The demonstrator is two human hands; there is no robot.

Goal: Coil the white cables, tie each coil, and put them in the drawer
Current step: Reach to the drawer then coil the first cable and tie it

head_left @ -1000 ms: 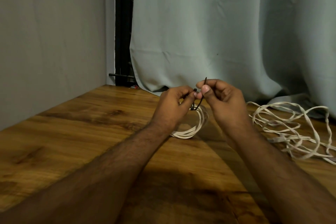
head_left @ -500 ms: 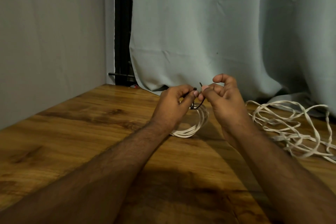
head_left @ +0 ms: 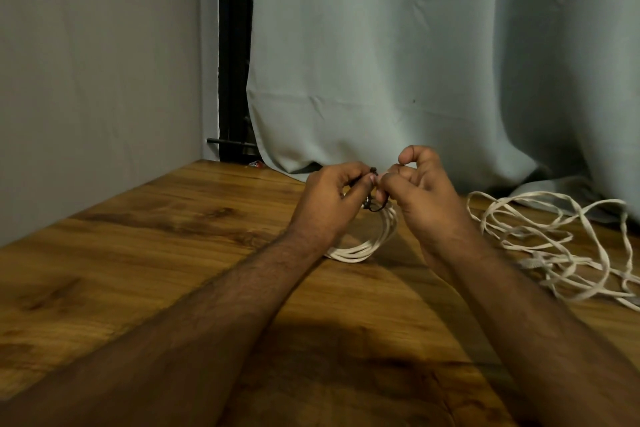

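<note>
Tying step, first coil. Left hand (head_left: 330,199) and right hand (head_left: 420,199) raised fingertip to fingertip, each pinching an end of a thin dark tie (head_left: 374,207) looped round the top of the coiled white cable (head_left: 363,246); coil standing directly below and between the hands, lower arc resting on the wooden surface (head_left: 173,253). Second white cable (head_left: 554,243), loose and tangled, on the surface just beyond the right hand, not yet coiled. Drawer not in view. Judged next: drawing or twisting the tie ends snug with the coil kept gathered, since slack would likely let the loops spring apart; then the tangled cable.
</note>
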